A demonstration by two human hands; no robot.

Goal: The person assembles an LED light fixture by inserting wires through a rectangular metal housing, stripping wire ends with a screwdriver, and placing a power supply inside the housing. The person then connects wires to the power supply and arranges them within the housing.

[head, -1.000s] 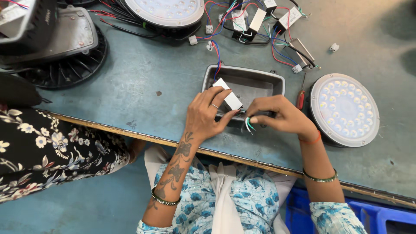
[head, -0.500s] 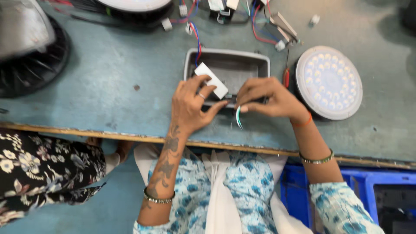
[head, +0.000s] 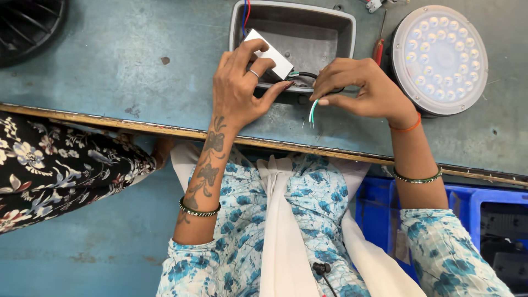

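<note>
A grey rectangular metal housing lies open on the blue-grey worktable. My left hand holds a small white rectangular driver block over the housing's near rim, red and blue wires running from it to the far side. My right hand pinches a black cable at the housing's near edge; its green and white wire ends stick out below my fingers.
A round white LED lamp plate sits right of the housing, a red-handled screwdriver between them. A black finned lamp body is at far left. Another person's floral sleeve is at left. Blue bins stand under the table edge.
The view has shifted closer and downward. My hands stay at the housing's near edge; the wire ends now hang further out below my right fingers.
</note>
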